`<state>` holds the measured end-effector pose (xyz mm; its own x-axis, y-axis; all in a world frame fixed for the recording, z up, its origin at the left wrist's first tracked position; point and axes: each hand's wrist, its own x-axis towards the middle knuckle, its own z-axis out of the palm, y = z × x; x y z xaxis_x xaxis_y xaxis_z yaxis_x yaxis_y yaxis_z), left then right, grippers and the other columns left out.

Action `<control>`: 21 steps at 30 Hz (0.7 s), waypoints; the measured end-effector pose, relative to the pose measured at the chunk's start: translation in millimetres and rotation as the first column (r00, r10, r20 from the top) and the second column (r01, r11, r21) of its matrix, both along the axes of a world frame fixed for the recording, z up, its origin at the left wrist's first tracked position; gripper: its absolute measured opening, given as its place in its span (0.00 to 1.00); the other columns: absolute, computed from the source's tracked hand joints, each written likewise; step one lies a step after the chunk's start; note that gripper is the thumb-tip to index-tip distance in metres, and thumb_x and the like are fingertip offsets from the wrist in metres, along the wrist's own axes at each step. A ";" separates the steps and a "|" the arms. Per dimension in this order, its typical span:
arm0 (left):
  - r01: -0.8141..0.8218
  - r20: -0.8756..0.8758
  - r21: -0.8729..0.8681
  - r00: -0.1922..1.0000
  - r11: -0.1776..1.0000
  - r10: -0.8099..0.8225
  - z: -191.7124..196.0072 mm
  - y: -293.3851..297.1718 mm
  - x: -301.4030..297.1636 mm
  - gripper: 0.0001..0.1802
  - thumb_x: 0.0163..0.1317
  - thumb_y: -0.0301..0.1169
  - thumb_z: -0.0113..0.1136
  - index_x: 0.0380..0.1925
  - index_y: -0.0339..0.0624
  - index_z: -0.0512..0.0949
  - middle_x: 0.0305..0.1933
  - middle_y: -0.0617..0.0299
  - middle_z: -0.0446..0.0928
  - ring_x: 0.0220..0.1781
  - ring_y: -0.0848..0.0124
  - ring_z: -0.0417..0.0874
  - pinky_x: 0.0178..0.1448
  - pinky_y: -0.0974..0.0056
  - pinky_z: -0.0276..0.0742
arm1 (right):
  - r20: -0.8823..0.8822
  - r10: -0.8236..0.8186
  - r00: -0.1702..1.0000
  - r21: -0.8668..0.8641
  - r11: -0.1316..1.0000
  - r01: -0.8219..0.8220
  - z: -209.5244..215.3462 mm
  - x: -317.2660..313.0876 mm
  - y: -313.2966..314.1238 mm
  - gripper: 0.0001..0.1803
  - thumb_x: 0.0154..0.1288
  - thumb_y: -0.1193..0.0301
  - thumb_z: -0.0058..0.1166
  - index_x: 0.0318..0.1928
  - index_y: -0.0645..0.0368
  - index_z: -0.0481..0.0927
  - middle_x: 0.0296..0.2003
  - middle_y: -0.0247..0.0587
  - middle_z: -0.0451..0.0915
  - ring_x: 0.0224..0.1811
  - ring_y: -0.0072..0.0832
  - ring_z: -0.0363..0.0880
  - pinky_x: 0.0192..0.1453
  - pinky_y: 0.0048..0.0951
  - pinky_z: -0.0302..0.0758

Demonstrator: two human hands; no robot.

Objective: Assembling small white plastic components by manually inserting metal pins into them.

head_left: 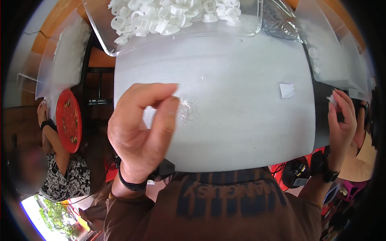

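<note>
A small white piece (331, 98) is poking leftward from the fingertips of a worker's right hand (342, 114); it is showing too small and blurred for its long axis to be read. A white mat (241, 128) is covering the work surface, where a square of white paper (287, 90) is lying near the right edge. Beyond the mat's far side, a clear tub (250, 27) is holding a heap of white plastic parts (167, 18), with a shiny bag (281, 24) sitting beside it. At left, a co-worker (72, 176) is sitting near a red tray (60, 120). The left hand (138, 124) is hovering over the mat, partly blocking a scatter of clear bits (185, 110), its thumb and forefinger nearly meeting; whether they are pinching anything cannot be told. The right hand is gripping the piece past the mat's right edge, well apart from the left.
</note>
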<state>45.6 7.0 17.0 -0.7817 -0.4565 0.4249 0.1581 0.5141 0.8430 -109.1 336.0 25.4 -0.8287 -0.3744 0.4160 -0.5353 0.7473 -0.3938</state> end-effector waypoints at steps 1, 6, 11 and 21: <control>-0.043 0.054 -0.031 0.998 0.999 0.045 -4.0 -7.4 8.3 0.09 0.53 0.17 0.58 0.35 0.33 0.77 0.28 0.62 0.75 0.28 0.77 0.74 0.33 0.74 0.70 | 0.027 -0.056 0.998 0.026 0.998 0.055 -9.5 -6.3 19.0 0.14 0.57 0.84 0.51 0.45 0.65 0.77 0.46 0.38 0.76 0.41 0.19 0.73 0.45 0.17 0.70; -0.235 0.210 0.117 0.956 0.965 0.207 -29.3 -16.5 38.9 0.07 0.58 0.22 0.55 0.37 0.33 0.76 0.28 0.64 0.74 0.28 0.81 0.71 0.35 0.77 0.68 | 0.067 -0.153 0.986 0.113 0.983 0.145 -42.7 -26.2 61.1 0.12 0.59 0.81 0.51 0.45 0.65 0.77 0.44 0.36 0.76 0.36 0.18 0.72 0.39 0.16 0.69; -0.257 0.299 0.142 0.932 0.956 0.206 -38.6 -17.5 48.6 0.06 0.56 0.21 0.57 0.35 0.34 0.77 0.28 0.67 0.74 0.30 0.82 0.71 0.37 0.76 0.69 | 0.162 -0.165 0.973 0.136 0.980 0.143 -53.2 -26.4 57.8 0.12 0.59 0.80 0.51 0.45 0.65 0.76 0.42 0.35 0.76 0.30 0.16 0.69 0.34 0.16 0.68; -0.103 0.376 0.014 0.922 0.995 0.090 -47.6 -11.3 39.8 0.06 0.55 0.20 0.58 0.34 0.34 0.77 0.29 0.61 0.76 0.27 0.76 0.75 0.33 0.73 0.70 | 0.113 -0.091 0.989 -0.122 0.987 0.105 17.6 -12.8 70.3 0.16 0.63 0.75 0.50 0.52 0.63 0.75 0.49 0.35 0.75 0.51 0.23 0.73 0.56 0.19 0.67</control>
